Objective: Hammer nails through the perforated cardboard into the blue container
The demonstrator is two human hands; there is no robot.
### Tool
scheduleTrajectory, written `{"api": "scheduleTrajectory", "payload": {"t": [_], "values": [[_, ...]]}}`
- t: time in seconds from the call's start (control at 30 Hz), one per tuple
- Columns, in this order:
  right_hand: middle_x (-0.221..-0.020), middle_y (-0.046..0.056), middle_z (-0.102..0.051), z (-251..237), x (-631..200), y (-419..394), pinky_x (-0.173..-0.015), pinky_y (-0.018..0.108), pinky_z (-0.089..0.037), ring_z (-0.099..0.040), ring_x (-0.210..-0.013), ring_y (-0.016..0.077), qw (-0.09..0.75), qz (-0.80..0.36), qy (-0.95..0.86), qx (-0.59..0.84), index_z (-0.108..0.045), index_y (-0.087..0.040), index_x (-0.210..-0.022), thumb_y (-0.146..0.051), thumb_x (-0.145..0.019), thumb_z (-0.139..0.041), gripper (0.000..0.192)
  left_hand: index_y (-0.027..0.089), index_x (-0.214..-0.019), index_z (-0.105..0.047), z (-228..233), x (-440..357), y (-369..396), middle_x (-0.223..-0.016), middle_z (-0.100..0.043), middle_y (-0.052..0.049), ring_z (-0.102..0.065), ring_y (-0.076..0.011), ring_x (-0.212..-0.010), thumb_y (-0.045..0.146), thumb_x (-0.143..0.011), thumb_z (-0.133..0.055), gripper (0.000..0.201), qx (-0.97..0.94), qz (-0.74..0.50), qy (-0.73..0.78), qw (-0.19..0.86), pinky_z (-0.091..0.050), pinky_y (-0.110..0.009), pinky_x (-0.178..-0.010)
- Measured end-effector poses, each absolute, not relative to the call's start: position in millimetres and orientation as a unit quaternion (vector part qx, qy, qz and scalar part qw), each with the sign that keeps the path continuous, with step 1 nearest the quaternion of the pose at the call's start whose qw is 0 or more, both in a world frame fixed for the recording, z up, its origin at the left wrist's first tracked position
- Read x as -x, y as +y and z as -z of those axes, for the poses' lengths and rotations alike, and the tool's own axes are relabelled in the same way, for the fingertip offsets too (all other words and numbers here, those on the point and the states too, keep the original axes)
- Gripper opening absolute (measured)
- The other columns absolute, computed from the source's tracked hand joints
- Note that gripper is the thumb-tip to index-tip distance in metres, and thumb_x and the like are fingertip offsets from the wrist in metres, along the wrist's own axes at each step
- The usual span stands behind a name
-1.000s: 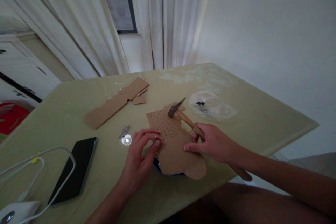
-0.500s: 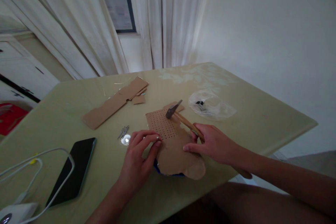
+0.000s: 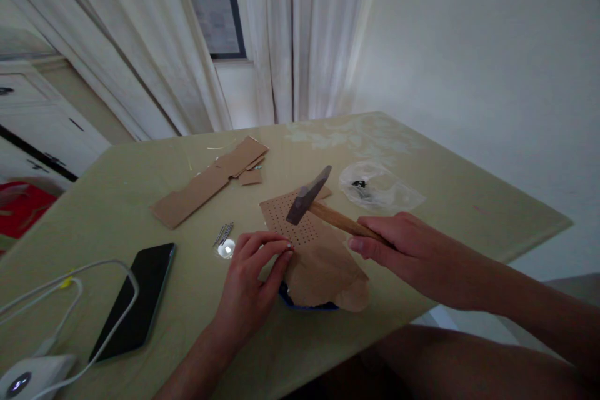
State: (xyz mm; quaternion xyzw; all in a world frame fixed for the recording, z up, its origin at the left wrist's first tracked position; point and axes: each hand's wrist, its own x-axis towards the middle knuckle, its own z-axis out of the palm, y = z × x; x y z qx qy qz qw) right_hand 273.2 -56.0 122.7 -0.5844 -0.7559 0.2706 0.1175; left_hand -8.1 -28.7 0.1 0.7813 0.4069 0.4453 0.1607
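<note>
Gripping the wooden handle of a hammer [image 3: 323,207] in the right hand [image 3: 403,250], fist wrapped tight, steel head hanging just above the perforated cardboard sheet [image 3: 309,250] near the table's [image 3: 450,200] front edge. Pinching a small nail [image 3: 289,245] between thumb and fingertips of the left hand [image 3: 253,275], narrow grip, tip resting at the sheet's near-left edge. Lying nearby: loose nails [image 3: 223,234], a dark phone [image 3: 135,300], cardboard strips [image 3: 210,181], a plastic bag [image 3: 379,190].
</note>
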Motion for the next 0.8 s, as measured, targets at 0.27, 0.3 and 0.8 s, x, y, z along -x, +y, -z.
{"api": "scheduleTrajectory", "payload": {"t": [0.27,0.3,0.8], "values": [[-0.077,0.004,-0.068,-135.9,-269.4,-72.5,-0.068,0.035,-0.043,-0.064,-0.076,0.0227,0.106,-0.236,-0.77,0.583,-0.062,-0.026,-0.083,-0.062,-0.109,-0.05,0.046,0.027,-0.104,-0.082,-0.4,6.6,-27.8,-0.106,-0.078,-0.005,-0.069,-0.0239,-0.101,0.024,-0.102,-0.072,0.01,-0.772,-0.456,0.411,0.162,-0.058,-0.038,-0.089],[-0.077,0.004,-0.068,-134.6,-269.6,-72.9,-0.067,0.035,-0.043,-0.065,-0.076,0.0225,0.104,-0.232,-0.774,0.58,-0.063,-0.026,-0.084,-0.062,-0.11,-0.05,0.046,0.027,-0.103,-0.082,-0.4,6.7,-27.7,-0.105,-0.078,-0.005,-0.068,-0.0239,-0.1,0.025,-0.101,-0.073,0.009,-0.772,-0.456,0.413,0.161,-0.058,-0.037,-0.088],[-0.072,0.003,-0.065,-133.5,-268.8,-71.3,-0.063,0.035,-0.039,-0.064,-0.07,0.0218,0.097,-0.17,-0.809,0.554,-0.063,-0.026,-0.085,-0.058,-0.113,-0.047,0.045,0.027,-0.103,-0.081,-0.3,8.4,-26.8,-0.109,-0.078,-0.006,-0.07,-0.0243,-0.103,0.025,-0.102,-0.072,0.01,-0.777,-0.449,0.407,0.171,-0.059,-0.039,-0.09]]}}
